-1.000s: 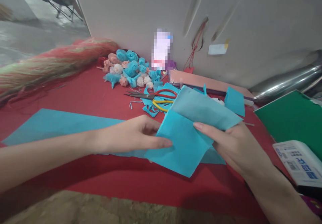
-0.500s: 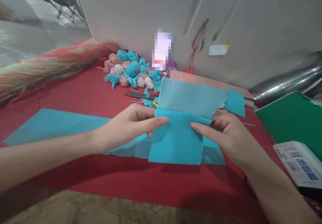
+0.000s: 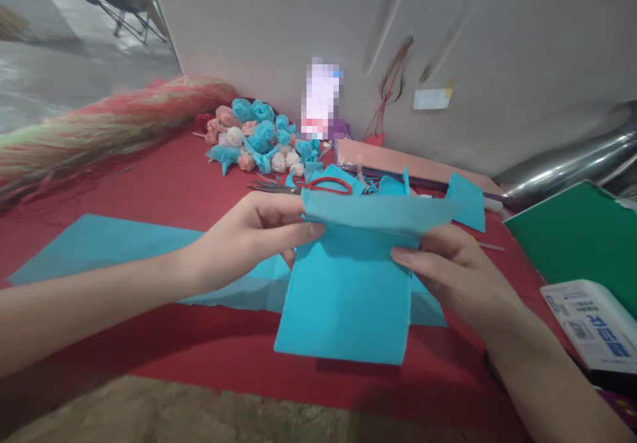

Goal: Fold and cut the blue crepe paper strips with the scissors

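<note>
A blue sheet of crepe paper [image 3: 348, 290], folded in layers, is held up between my two hands. My left hand [image 3: 249, 244] pinches its left edge, thumb in front and fingers behind. On the other side my right hand [image 3: 448, 267] grips the right edge the same way. The top flap stands up and tilts away from me, and the lower part hangs toward me. Beneath it a long strip of blue paper [image 3: 124, 241] lies across the red cloth. Red-handled scissors [image 3: 328, 183] lie just behind the held paper, partly covered.
Blue, pink and white paper flowers [image 3: 263, 134] are heaped at the back. A pink board [image 3: 388, 156] leans by the wall, with a small blue paper piece [image 3: 466, 201] near it. A green board [image 3: 577, 237] and a white box [image 3: 590, 323] are at right.
The paper's top flap has tipped down and looks shorter, uncovering the scissors' red handle. Its lower part now reaches further toward me. Both hands keep their grip.
</note>
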